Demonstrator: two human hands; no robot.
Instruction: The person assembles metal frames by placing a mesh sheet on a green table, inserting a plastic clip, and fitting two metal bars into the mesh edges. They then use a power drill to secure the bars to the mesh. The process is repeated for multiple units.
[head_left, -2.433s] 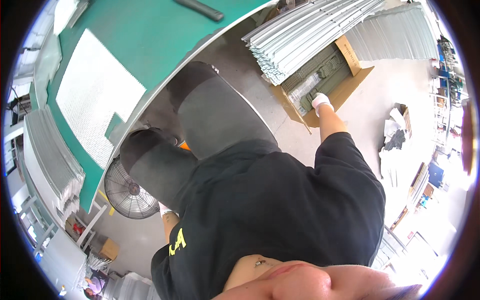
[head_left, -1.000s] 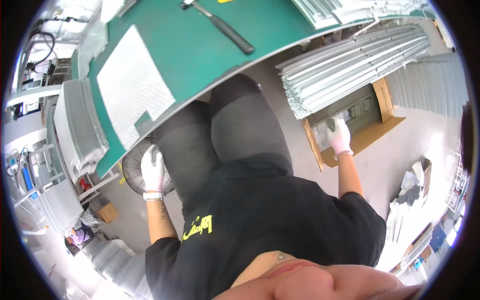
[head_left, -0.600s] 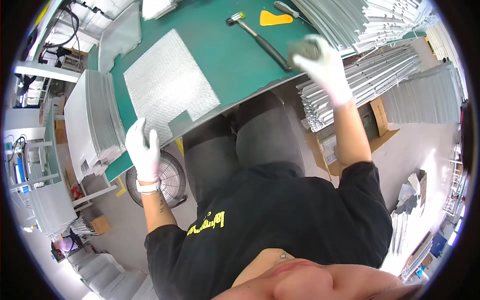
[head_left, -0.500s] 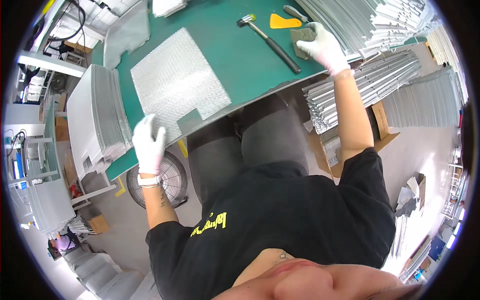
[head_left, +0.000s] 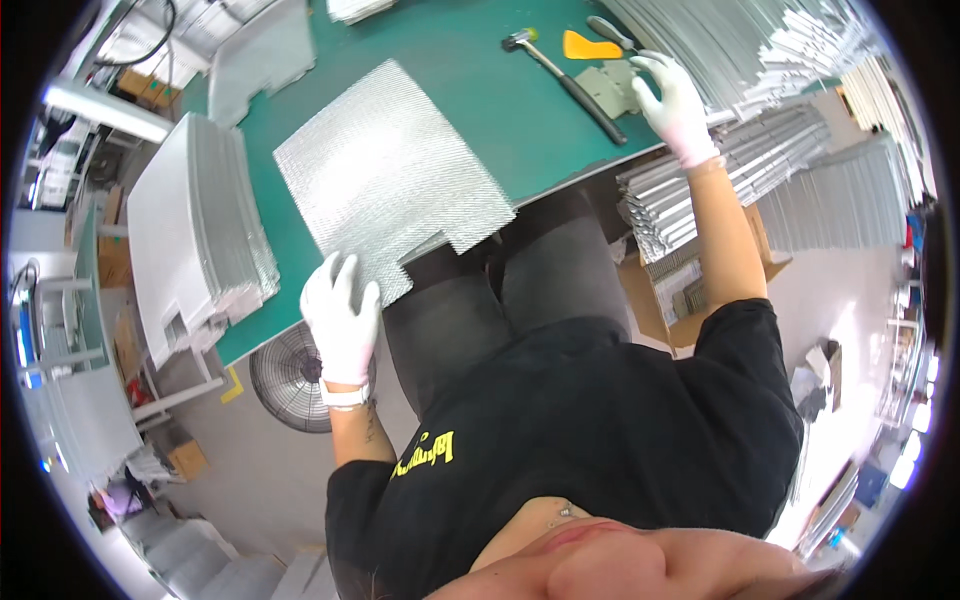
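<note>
A silver honeycomb-textured sheet [head_left: 390, 160] with a notch in its near edge lies on the green table. Its near end sticks out past the table's front edge. My left hand [head_left: 340, 318], in a white glove, is at the sheet's near left corner with fingers spread; whether they touch it I cannot tell. My right hand [head_left: 675, 110], also gloved, is open at the right of the table. Just left of its fingertips lies a flat grey-green piece with notched edges [head_left: 608, 88]. Beside that piece is a black-handled hammer [head_left: 575, 90].
A yellow scraper [head_left: 590, 47] and a grey-handled tool [head_left: 610, 32] lie at the back right. Stacked panels [head_left: 185, 230] stand on the left, and thin metal sheets [head_left: 700, 45] on the right. A round fan [head_left: 300, 375] and an open carton [head_left: 655, 310] are below the table.
The honeycomb sheet has shifted right and toward me, over the table edge, with my left hand following. My right hand has let go of the grey-green piece, which now lies flat.
</note>
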